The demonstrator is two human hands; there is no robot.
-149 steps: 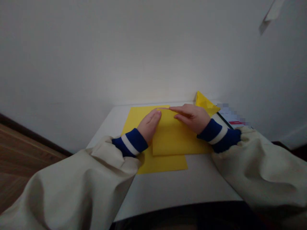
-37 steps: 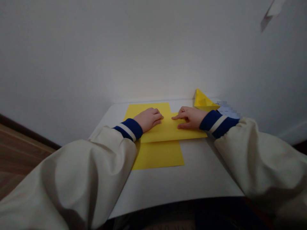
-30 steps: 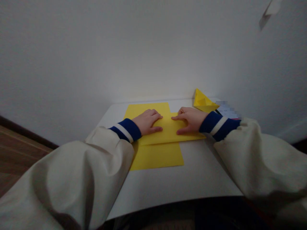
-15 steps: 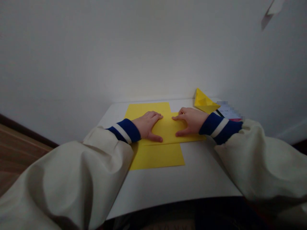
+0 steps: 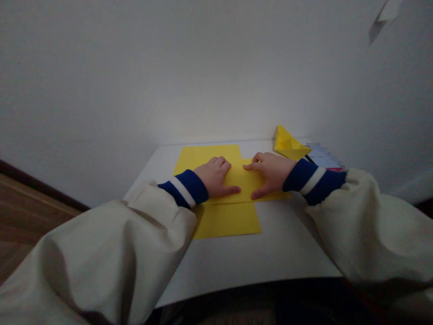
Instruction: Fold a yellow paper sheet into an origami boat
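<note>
A folded yellow sheet lies across a larger flat yellow sheet on the white table. My left hand rests on the folded sheet's left part, fingers bent and pressed down, thumb stretched along its near edge. My right hand presses on its right part, forefinger pointing left toward the left hand, thumb at the near edge. The two hands nearly touch at the fingertips. Both arms wear cream sleeves with blue, white-striped cuffs.
A finished yellow paper boat stands at the table's back right, by the white wall. Beside it lies a blurred printed item with a red band. Wooden floor shows at the left.
Five seconds ago the upper sheet was larger; it now lies folded to a narrower strip. In the last second both thumbs slid inward along its near edge, toward each other.
</note>
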